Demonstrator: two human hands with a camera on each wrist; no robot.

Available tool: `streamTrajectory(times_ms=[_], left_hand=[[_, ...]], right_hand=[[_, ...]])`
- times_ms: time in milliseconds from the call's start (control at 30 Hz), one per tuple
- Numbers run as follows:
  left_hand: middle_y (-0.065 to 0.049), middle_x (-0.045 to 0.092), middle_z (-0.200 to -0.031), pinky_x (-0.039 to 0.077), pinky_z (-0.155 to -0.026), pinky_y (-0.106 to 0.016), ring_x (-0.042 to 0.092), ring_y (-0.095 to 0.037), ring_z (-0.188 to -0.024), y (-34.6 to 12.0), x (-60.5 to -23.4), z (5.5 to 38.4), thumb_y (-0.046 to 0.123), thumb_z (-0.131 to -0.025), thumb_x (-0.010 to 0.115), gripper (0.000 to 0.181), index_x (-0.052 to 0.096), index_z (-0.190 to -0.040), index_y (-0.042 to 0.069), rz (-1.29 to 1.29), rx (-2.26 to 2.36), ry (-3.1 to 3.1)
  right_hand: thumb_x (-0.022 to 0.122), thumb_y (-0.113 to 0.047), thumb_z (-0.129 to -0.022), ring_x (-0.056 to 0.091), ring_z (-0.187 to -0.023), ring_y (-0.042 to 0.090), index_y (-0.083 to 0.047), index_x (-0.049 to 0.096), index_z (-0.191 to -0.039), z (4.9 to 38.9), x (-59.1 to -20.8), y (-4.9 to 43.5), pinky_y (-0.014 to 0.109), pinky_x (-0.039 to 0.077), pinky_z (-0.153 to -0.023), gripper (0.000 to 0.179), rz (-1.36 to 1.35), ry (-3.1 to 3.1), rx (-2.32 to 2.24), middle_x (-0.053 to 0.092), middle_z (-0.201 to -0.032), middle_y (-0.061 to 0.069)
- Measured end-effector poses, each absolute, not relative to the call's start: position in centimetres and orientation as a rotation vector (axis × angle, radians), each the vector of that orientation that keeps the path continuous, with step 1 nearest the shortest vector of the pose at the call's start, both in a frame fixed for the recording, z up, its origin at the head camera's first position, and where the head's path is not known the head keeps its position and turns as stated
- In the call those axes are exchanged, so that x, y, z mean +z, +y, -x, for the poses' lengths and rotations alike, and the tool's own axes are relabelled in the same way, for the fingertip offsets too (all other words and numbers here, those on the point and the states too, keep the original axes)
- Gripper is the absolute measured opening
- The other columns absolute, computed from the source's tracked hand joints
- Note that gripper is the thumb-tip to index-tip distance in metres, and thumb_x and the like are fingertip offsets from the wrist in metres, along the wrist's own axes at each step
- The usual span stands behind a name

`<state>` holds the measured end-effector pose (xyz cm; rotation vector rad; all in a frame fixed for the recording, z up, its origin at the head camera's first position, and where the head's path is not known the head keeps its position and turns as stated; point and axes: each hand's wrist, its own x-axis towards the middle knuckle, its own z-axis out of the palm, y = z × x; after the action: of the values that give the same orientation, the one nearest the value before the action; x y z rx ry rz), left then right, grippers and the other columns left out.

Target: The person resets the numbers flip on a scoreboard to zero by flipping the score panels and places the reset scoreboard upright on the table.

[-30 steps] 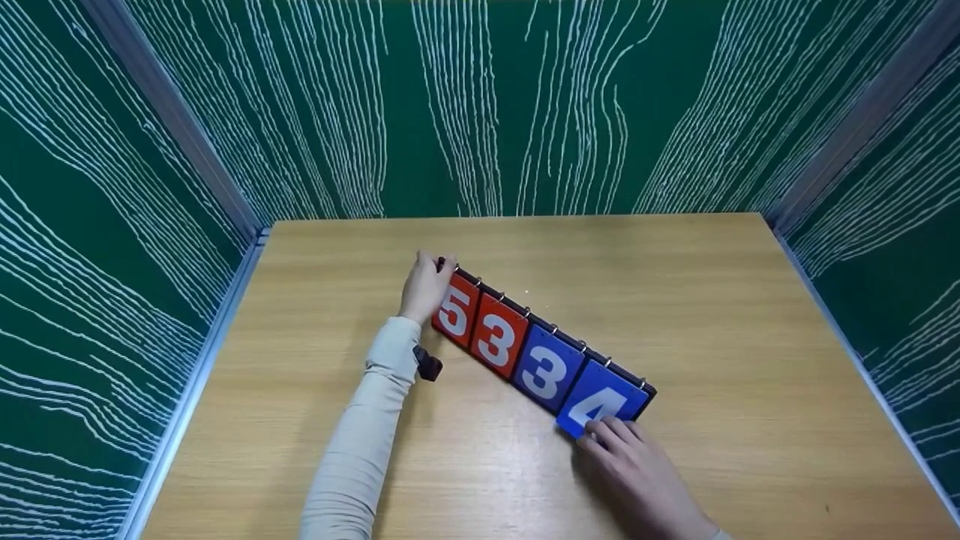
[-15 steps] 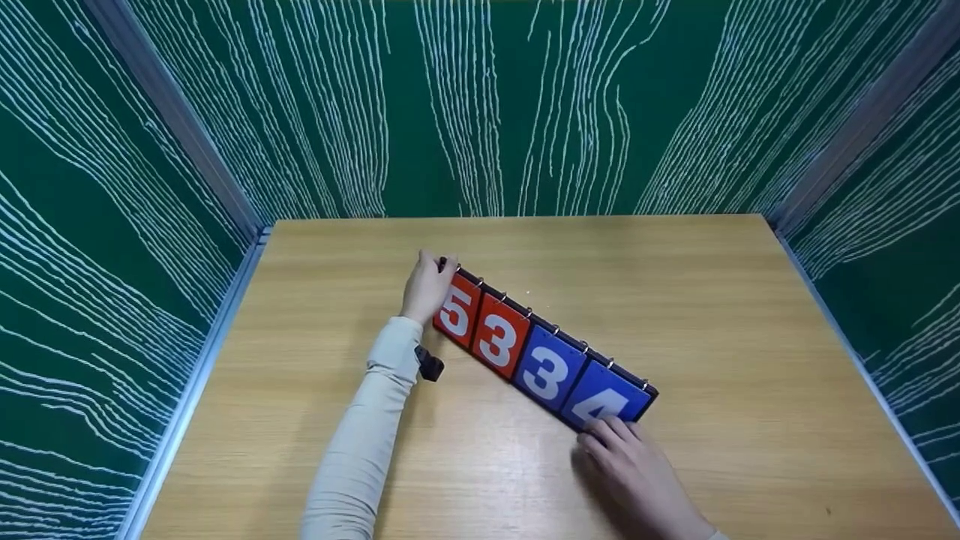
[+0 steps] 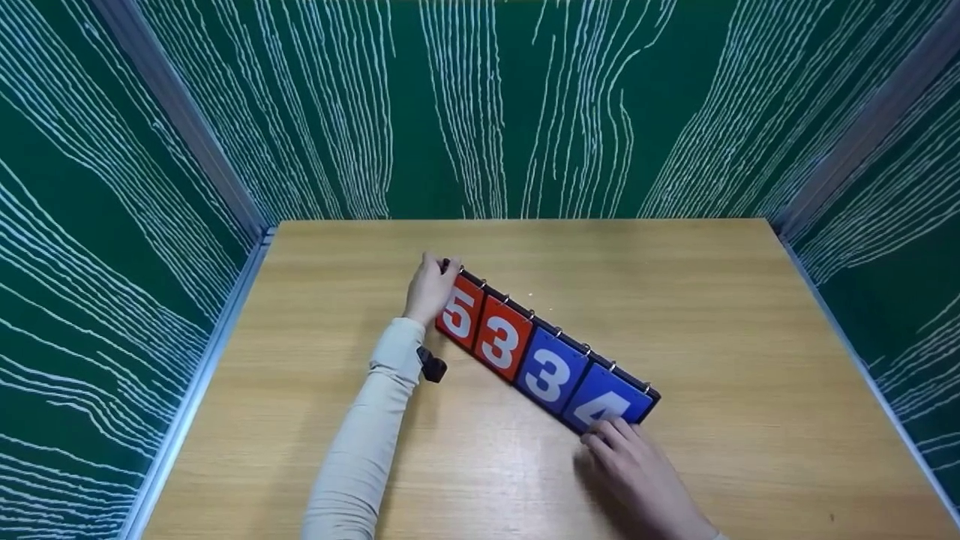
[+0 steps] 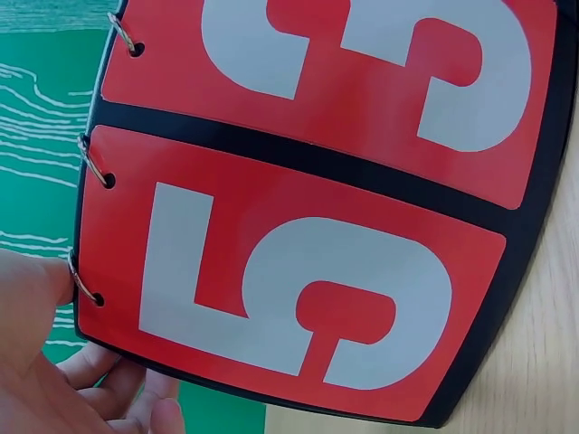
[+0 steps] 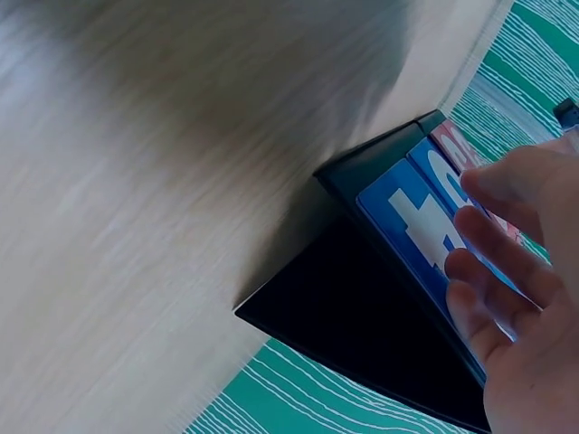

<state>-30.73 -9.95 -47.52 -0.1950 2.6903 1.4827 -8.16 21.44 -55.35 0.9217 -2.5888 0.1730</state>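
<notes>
Flip scoreboard: slantwise on desk. Left hand gripping red 5 card end; right hand fingers loosely bent, not clenched, at blue 4 card. Risk: push there could pivot scoreboard if left grip slackens.

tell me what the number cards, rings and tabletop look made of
Number cards: probably plastic or coated card, smooth with a slight sheen. Rings: likely metal, silvery with bright glints. Tabletop: wood or wood-look laminate, showing pale grain and soft glare.
</notes>
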Motion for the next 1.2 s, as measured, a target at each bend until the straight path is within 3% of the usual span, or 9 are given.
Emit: streamTrajectory(times_ms=[367, 700, 900, 1067, 1200], left_hand=[[-0.008, 0.051, -0.102, 0.044, -0.088, -0.036, 0.052, -0.022, -0.096, -10.0, -47.4, 30.6, 0.045, -0.108, 0.042, 0.040, 0.048, -0.116, 0.007, 0.160, 1.487, 2.721], [-0.009, 0.052, -0.112, 0.046, -0.095, -0.039, 0.052, -0.022, -0.103, -10.2, -47.3, 30.8, 0.048, -0.108, 0.041, 0.044, 0.046, -0.125, 0.007, 0.199, 1.484, 2.661], [-0.011, 0.055, -0.118, 0.048, -0.100, -0.041, 0.054, -0.023, -0.108, -10.1, -47.2, 30.8, 0.049, -0.108, 0.041, 0.049, 0.045, -0.131, 0.006, 0.207, 1.459, 2.659], [-0.012, 0.055, -0.121, 0.047, -0.104, -0.042, 0.055, -0.024, -0.112, -9.9, -47.2, 30.7, 0.049, -0.108, 0.040, 0.049, 0.044, -0.132, 0.006, 0.222, 1.450, 2.652], [-0.011, 0.054, -0.111, 0.048, -0.100, -0.042, 0.054, -0.023, -0.103, -9.8, -47.2, 30.7, 0.045, -0.108, 0.040, 0.048, 0.047, -0.128, 0.002, 0.175, 1.437, 2.705]], right_hand=[[0.082, -0.009, -0.076, 0.056, -0.086, 0.010, -0.016, 0.072, -0.091, 8.5, -54.1, 20.9, 0.031, 0.051, -0.074, 0.019, -0.884, -2.516, 0.379, 0.065, -0.090, -0.007], [0.079, -0.001, -0.078, 0.057, -0.092, 0.006, -0.019, 0.074, -0.103, 7.9, -50.4, 20.6, 0.016, 0.045, -0.082, 0.031, -0.904, -2.399, 0.677, 0.067, -0.099, -0.013], [0.070, -0.001, -0.081, 0.059, -0.095, 0.008, -0.015, 0.074, -0.103, 8.6, -48.1, 21.1, 0.015, 0.046, -0.085, 0.026, -0.899, -2.256, 0.768, 0.069, -0.101, -0.009], [0.064, -0.002, -0.083, 0.060, -0.097, 0.015, -0.008, 0.075, -0.103, 9.4, -46.7, 21.9, 0.018, 0.041, -0.097, 0.023, -0.829, -2.204, 0.824, 0.073, -0.101, -0.002], [0.067, 0.004, -0.084, 0.059, -0.100, 0.017, -0.007, 0.075, -0.105, 10.3, -46.3, 22.8, 0.016, 0.038, -0.101, 0.025, -0.703, -2.213, 0.876, 0.073, -0.103, 0.003]])
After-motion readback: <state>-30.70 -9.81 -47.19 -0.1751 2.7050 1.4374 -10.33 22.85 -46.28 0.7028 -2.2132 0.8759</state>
